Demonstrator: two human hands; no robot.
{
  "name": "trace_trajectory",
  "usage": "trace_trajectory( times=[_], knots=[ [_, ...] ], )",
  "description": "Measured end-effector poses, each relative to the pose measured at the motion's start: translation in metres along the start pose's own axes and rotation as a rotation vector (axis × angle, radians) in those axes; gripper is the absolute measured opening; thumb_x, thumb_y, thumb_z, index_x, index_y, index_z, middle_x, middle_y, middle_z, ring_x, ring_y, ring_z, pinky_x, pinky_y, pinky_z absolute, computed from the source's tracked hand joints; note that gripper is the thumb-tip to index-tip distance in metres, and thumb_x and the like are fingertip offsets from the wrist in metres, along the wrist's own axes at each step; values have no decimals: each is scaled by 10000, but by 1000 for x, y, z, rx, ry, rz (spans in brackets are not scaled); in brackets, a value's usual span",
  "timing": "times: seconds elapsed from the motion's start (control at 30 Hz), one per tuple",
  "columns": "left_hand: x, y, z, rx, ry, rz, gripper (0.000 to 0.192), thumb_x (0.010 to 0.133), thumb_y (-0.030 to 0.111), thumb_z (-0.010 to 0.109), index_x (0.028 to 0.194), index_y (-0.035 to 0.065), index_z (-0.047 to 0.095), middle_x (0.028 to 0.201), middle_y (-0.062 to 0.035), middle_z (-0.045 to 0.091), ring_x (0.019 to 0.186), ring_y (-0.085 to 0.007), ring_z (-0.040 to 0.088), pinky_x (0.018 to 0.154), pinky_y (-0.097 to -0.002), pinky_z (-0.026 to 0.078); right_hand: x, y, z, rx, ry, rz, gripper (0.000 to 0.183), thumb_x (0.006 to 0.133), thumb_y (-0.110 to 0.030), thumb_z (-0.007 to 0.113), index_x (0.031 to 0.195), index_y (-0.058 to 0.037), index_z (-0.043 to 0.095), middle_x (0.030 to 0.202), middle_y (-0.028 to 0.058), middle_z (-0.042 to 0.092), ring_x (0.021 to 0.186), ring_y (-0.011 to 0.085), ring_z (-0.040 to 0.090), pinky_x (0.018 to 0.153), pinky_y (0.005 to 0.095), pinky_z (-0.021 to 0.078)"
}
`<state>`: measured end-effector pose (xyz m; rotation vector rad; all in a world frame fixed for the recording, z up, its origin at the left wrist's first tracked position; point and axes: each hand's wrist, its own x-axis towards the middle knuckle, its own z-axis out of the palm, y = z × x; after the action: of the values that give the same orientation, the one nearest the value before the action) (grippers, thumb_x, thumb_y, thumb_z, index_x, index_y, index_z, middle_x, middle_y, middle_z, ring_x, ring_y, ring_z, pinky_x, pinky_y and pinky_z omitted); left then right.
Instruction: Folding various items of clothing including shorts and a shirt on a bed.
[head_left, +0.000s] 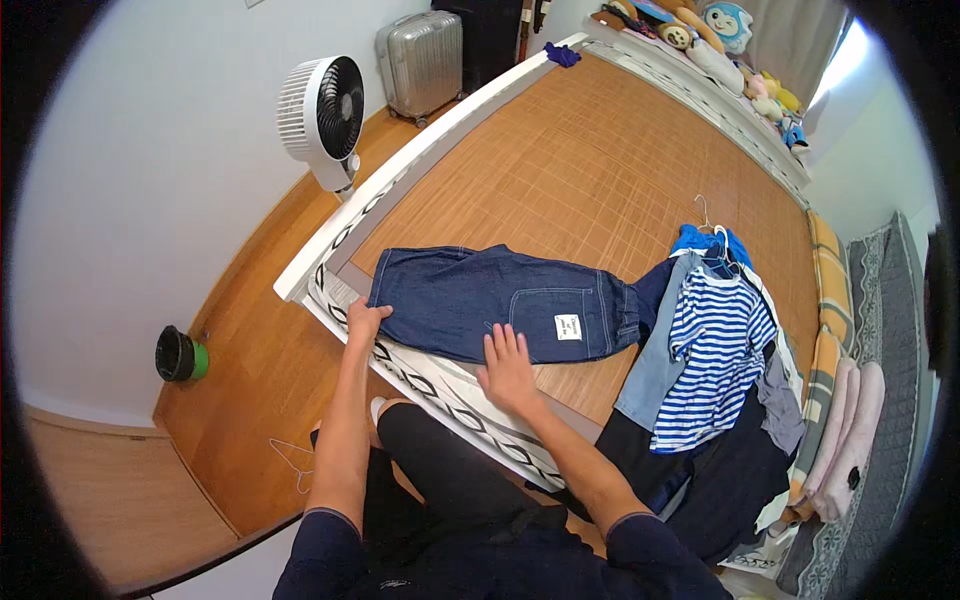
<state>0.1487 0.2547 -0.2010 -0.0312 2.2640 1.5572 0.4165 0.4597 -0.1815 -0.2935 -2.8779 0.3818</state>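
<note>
Dark blue denim shorts (450, 300), folded lengthwise, lie flat across the near part of the bed, with the elastic waistband to the right and the leg hem to the left. A back pocket and a white patch (568, 328) bearing writing face up. My left hand (365, 319) grips the near corner of the hem between thumb and fingers. Spread flat, my right hand (508, 367) touches the near edge of the denim with its fingertips, holding nothing. Beyond the waistband lies a pile of clothes, topped by a blue-and-white striped T-shirt (712, 352) on a hanger.
A bamboo mat (570, 165) covers the bed inside a white frame (450, 127). Left of the bed stand a fan (322, 112), a silver suitcase (421, 64) and a small bin (180, 356). A wire hanger (292, 461) lies on the floor. Stuffed toys (727, 26) line the far edge.
</note>
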Motion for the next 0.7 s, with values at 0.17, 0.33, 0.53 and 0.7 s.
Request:
trace_trajectory(
  times=[0.17,0.33,0.53,0.7],
  knots=[
    [-29,30,14,118,217,238,337,718,82,797,1022,-26,698,938,-166,745,817,-296,704,801,-391,538,-7,-11,22,14,-61,39,690,955,-334,577,1477,87,416,1579,324,312,1488,472,265,1232,561,176],
    [-84,90,75,406,298,553,337,707,135,789,995,13,665,991,-202,712,936,-420,670,831,-455,520,-22,-26,28,15,-90,24,685,974,-358,547,1488,75,413,1591,309,304,1503,461,237,1242,549,153],
    [-158,76,203,523,85,1024,259,757,16,663,1004,-37,605,1371,-286,514,1260,-455,503,1004,-503,490,-33,-30,42,493,-77,149,527,939,-345,573,1296,42,548,1314,298,559,1307,476,446,1123,559,300],
    [-186,27,250,859,-452,872,600,850,190,694,1371,-52,517,1567,-338,306,1463,-489,304,1168,-584,312,-37,-25,53,161,-130,55,525,944,-338,560,1311,37,543,1247,275,576,1217,458,504,1089,583,330]
  ],
)
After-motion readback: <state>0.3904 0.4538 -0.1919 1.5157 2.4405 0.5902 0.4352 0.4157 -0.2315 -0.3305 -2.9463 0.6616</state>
